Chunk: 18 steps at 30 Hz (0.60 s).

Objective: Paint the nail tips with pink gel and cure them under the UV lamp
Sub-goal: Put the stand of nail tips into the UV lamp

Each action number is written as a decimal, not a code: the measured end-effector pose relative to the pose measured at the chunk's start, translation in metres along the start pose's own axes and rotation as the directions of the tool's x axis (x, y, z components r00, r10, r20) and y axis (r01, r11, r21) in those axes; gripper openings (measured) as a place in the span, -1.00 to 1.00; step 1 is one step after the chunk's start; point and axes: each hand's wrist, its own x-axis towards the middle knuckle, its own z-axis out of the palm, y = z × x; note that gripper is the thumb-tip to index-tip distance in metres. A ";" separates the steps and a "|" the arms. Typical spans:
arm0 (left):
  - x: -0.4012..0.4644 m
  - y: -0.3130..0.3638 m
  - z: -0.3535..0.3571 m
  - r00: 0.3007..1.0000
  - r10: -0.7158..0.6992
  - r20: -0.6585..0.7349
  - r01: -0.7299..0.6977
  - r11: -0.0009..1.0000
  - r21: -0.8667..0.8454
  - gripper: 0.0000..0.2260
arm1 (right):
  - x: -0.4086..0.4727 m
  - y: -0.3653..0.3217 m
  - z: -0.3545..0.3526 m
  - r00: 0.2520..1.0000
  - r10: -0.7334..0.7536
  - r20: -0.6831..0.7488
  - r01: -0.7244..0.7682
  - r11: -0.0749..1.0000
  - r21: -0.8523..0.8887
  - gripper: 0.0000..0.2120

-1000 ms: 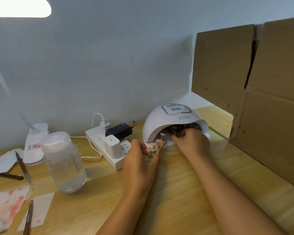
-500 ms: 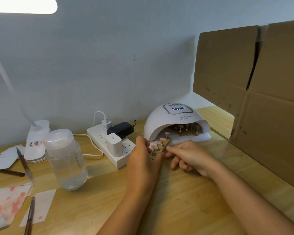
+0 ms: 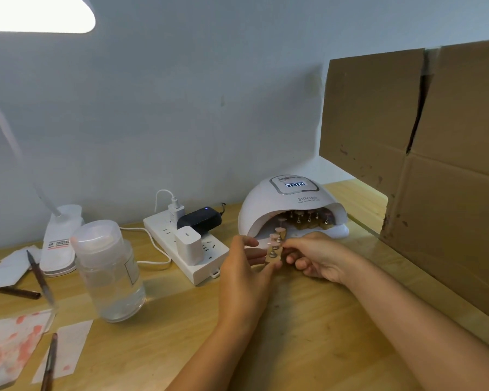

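Observation:
A white dome UV lamp (image 3: 288, 204) stands at the back of the wooden table, its display lit. Inside its mouth sits one holder strip with several nail tips (image 3: 308, 218). Just in front of the lamp, my left hand (image 3: 246, 275) holds a second gold holder strip (image 3: 274, 251) carrying several pink nail tips on small pegs. My right hand (image 3: 316, 256) pinches the strip's other side with fingertips, the remaining fingers curled underneath.
A white power strip (image 3: 187, 249) with plugged adapters lies left of the lamp. A clear plastic bottle (image 3: 110, 272) stands further left, by a desk lamp base (image 3: 60, 244). Brushes (image 3: 40, 277) and pink-stained paper (image 3: 9, 348) lie at the left edge. A cardboard wall (image 3: 435, 165) closes the right side.
My right hand drew back out of the lamp mouth, leaving a strip inside, and came to the strip in my left hand. The left hand lifted that strip slightly.

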 end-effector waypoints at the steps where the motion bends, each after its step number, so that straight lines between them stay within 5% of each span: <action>1: 0.001 0.000 0.000 1.000 0.008 -0.004 -0.008 1.000 -0.001 -0.60 | 0.001 0.000 0.000 1.000 -0.011 -0.002 0.011 1.000 0.003 -0.81; 9: 0.004 0.001 0.007 0.999 -0.011 0.041 0.012 0.999 -0.031 -0.63 | 0.008 0.002 -0.002 0.998 -0.033 -0.059 0.034 0.999 0.013 -0.81; 18: 0.016 0.009 0.018 0.941 -0.308 0.140 0.336 0.901 -0.273 -0.77 | 0.029 -0.006 -0.007 0.971 -0.100 -0.215 0.092 0.995 -0.051 -0.74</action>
